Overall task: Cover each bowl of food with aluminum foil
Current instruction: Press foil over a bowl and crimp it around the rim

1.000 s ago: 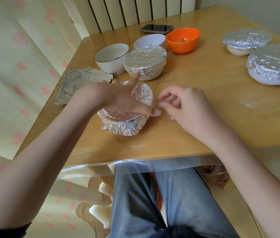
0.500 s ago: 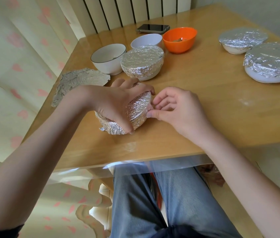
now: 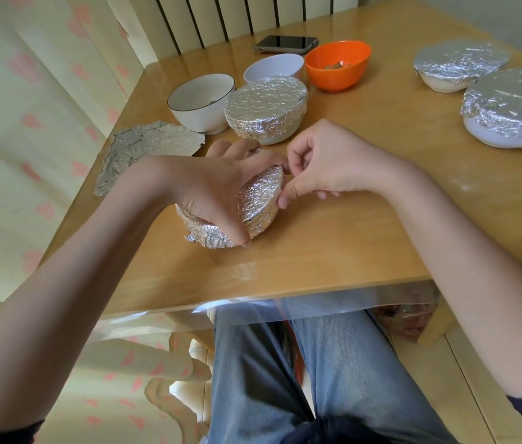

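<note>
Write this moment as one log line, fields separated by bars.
step: wrapping foil-covered bowl | left hand: grips bowl | right hand: pinches foil edge | uncovered: orange bowl

Crinkled shiny foil (image 3: 258, 200), glossy wooden table (image 3: 333, 238)

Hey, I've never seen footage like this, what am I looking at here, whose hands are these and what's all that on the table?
There is no machine here. A person wears a camera on the head, so the one picture looks forward and down at their own hands and lap.

The left hand grips a foil-wrapped bowl from above, and the right hand pinches the foil at its edge.

On the wooden table stand three more covered bowls, and three uncovered: a white bowl, a smaller white bowl and an orange bowl. A loose foil sheet lies at the left and a phone at the far edge.
</note>
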`<state>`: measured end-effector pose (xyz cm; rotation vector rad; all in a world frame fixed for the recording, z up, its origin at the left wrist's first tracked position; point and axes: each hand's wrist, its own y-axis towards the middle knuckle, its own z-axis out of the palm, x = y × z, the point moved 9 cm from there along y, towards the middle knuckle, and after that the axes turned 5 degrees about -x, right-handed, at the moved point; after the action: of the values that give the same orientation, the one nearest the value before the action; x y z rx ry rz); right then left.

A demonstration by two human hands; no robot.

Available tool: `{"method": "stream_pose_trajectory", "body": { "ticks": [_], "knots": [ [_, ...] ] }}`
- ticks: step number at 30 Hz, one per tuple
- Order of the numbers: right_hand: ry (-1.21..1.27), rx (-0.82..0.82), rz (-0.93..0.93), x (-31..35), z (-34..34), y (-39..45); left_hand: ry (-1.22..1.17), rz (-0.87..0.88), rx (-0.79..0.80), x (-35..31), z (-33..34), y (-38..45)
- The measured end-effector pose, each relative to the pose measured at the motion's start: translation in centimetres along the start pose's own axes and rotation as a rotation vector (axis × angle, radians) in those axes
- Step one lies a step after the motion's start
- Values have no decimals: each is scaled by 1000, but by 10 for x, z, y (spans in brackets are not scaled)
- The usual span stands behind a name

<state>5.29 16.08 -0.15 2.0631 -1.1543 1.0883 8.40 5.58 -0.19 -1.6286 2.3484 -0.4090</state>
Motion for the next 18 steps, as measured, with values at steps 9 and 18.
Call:
{"method": "stream_pose_trajectory", "body": {
  "ticks": [9,18],
  "knots": [
    [188,46,19,-12,6,-3,26,-13,23,0,1,2],
    [50,-80,-29,-14,-7,-15,103,-200,3,7,1,-2]
  ]
}}
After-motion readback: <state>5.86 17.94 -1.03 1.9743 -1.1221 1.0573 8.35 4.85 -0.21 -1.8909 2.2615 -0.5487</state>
